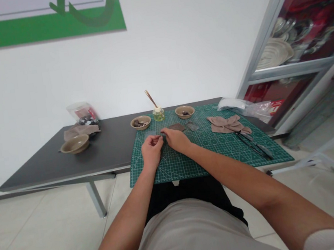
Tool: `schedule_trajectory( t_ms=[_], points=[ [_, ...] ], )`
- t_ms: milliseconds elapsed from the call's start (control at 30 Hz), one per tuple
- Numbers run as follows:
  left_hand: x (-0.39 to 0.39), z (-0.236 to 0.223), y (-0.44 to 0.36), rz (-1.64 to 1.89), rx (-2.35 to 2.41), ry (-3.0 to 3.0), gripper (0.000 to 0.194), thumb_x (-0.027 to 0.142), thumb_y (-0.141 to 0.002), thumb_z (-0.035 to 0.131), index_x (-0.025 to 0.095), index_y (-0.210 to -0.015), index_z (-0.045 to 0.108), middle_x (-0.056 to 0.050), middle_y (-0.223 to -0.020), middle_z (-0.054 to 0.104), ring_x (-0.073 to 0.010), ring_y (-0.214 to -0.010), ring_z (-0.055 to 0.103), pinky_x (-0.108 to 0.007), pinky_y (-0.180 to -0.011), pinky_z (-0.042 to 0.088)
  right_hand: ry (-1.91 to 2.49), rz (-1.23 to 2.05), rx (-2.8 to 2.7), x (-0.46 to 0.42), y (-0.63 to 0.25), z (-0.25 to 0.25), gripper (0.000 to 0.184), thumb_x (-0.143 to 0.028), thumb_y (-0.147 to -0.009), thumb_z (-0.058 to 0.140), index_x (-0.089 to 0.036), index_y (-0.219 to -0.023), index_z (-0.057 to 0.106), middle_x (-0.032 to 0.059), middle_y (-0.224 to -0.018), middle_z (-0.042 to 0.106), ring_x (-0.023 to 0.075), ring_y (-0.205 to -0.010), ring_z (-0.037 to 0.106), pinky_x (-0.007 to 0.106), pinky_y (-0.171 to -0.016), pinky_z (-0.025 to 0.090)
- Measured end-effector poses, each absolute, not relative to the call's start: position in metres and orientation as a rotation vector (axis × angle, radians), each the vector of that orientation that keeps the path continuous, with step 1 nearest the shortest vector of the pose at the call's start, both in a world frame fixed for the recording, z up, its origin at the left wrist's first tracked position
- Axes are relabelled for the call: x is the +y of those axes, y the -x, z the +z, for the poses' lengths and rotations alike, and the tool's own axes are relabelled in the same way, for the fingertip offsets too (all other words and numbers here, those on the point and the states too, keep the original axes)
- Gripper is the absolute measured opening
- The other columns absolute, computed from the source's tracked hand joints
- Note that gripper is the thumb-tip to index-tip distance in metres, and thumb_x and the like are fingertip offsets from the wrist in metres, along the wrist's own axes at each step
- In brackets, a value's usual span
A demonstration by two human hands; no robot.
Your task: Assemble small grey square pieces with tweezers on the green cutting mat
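Note:
Over the near left part of the green cutting mat (216, 151), my left hand (152, 150) and my right hand (177, 139) meet fingertip to fingertip. Both are closed in a pinch around a small dark piece (161, 136), too small to name. Just beyond the right hand lies a flat brown square (177, 127), partly hidden by that hand. A greyish translucent piece (192, 126) rests to its right. Near the left fingertips is a clear flat piece (150, 133). Behind the hands, one bowl (141, 122) holds dark and pale bits, and another bowl (185, 112) holds dark bits.
A glass jar (158, 114) with sticks stands between the bowls. Rightward lie a crumpled brown cloth (227, 124), a long black-and-grey tool (254, 145) and clear plastic bags (246, 107). Leftward on the dark table (108, 149) are a third bowl (75, 144) and a clear tub (82, 112).

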State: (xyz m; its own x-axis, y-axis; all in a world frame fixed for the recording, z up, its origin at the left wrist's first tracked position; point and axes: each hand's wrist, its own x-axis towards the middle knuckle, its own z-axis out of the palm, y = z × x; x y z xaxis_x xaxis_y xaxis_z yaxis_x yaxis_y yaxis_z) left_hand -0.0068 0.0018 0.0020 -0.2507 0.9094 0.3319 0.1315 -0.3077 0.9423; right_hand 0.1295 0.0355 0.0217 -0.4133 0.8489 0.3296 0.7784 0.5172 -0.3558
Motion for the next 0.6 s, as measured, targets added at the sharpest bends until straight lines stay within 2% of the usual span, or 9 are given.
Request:
schedule_trajectory(
  t_ms=[200,400,533,600],
  points=[
    [0.006,-0.003,0.007,1.651,1.290,-1.368,0.022,0.037,-0.075,0.069,0.017,-0.084,0.065,0.002,-0.070,0.063,-0.0106,-0.061,0.054,-0.023,-0.062,0.043,1.415,0.129,-2.361,0.044,-0.128,0.016,0.039,-0.013,-0.094,0.039,-0.017,-0.129,0.055,0.0122,-0.121,0.065,0.0230,-0.109,0.062,0.032,-0.092,0.046],
    [0.005,-0.001,0.006,1.643,1.307,-1.380,0.020,0.036,-0.075,0.069,0.018,-0.077,0.059,0.004,-0.065,0.058,-0.0102,-0.059,0.050,-0.023,-0.060,0.040,1.643,0.022,-2.304,0.050,-0.135,0.018,0.039,-0.010,-0.092,0.038,-0.016,-0.126,0.057,0.0171,-0.121,0.063,0.0277,-0.109,0.060,0.041,-0.094,0.044],
    [0.005,-0.001,0.006,1.624,1.340,-1.440,0.028,0.039,-0.074,0.070,0.019,-0.068,0.051,0.005,-0.060,0.053,-0.0093,-0.055,0.047,-0.023,-0.057,0.039,1.644,0.017,-2.297,0.050,-0.133,0.019,0.031,-0.022,-0.098,0.038,-0.015,-0.115,0.063,0.0181,-0.114,0.065,0.0288,-0.109,0.058,0.041,-0.092,0.043],
    [0.005,-0.001,0.006,1.619,1.321,-1.445,0.028,0.040,-0.074,0.071,0.019,-0.070,0.053,0.005,-0.061,0.055,-0.0101,-0.056,0.049,-0.023,-0.058,0.041,1.615,-0.013,-2.311,0.050,-0.130,0.019,0.033,-0.031,-0.099,0.040,-0.015,-0.110,0.066,0.0177,-0.113,0.066,0.0301,-0.111,0.054,0.042,-0.092,0.043]
  ],
)
